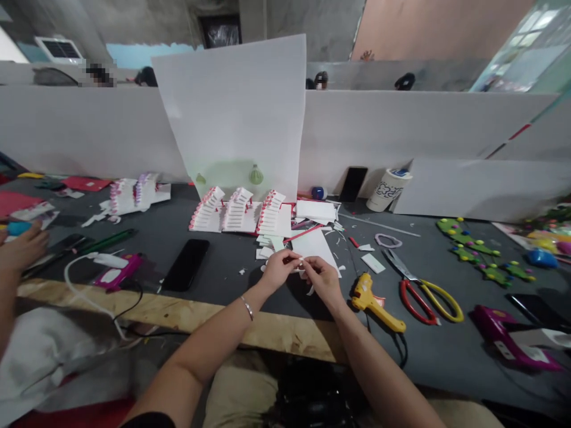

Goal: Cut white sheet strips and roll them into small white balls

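My left hand [280, 267] and my right hand [322, 278] meet above the near part of the dark table, fingertips pinched together. Between them is a small white piece [301, 263], too small to make out clearly. Beneath and beyond the hands lies a white sheet [319, 245], with a thin red strip [307, 232] across its far end and white scraps [265, 252] to its left. Behind these stand white stair-like paper models [272, 214] with pink-red edges. A yellow glue gun [377, 303] rests to the right of my right hand.
Scissors [417, 285] with red and yellow handles lie right of the glue gun. A black phone [186, 264] lies to the left. A paper cup [387, 190] stands at the back, beside a tall white board [241, 107]. Another person's hand [27, 245] is at far left.
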`<control>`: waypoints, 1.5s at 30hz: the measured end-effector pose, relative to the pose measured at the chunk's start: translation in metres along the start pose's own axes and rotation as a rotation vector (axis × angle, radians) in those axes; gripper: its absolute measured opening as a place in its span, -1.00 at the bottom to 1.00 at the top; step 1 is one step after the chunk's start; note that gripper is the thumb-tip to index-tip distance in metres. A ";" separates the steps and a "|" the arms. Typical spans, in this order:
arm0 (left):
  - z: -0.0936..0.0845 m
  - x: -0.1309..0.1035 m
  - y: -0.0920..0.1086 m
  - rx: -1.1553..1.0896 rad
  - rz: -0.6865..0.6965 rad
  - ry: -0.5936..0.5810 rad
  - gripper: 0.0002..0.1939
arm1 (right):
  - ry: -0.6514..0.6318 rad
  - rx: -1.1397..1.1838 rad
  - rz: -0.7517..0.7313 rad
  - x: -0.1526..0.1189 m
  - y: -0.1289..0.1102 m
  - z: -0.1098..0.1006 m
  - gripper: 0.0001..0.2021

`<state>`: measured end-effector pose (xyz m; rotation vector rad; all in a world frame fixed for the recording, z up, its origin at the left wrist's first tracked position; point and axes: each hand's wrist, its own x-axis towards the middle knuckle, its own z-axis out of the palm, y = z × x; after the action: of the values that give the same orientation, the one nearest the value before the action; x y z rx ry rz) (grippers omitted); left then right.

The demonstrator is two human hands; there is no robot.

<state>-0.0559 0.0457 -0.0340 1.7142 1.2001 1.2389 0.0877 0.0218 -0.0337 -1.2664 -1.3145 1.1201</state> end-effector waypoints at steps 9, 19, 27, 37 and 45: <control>0.001 -0.007 0.007 0.112 0.043 -0.005 -0.90 | -0.030 -0.006 0.001 -0.001 -0.001 -0.003 -0.60; 0.003 -0.006 0.008 0.078 0.068 -0.010 -0.88 | -0.015 0.093 -0.013 0.006 0.006 -0.003 -0.60; -0.003 -0.007 0.006 0.047 0.074 -0.007 -0.86 | -0.084 0.157 -0.066 0.009 0.008 -0.003 -0.62; 0.003 -0.008 0.003 0.047 0.050 0.088 -0.87 | -0.068 0.122 -0.079 0.008 0.009 -0.004 -0.65; 0.005 -0.007 -0.002 0.128 0.100 0.106 -0.83 | -0.029 0.037 -0.091 0.004 0.001 -0.004 -0.67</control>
<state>-0.0519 0.0396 -0.0393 1.8407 1.2940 1.3529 0.0916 0.0260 -0.0341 -1.1555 -1.3533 1.0980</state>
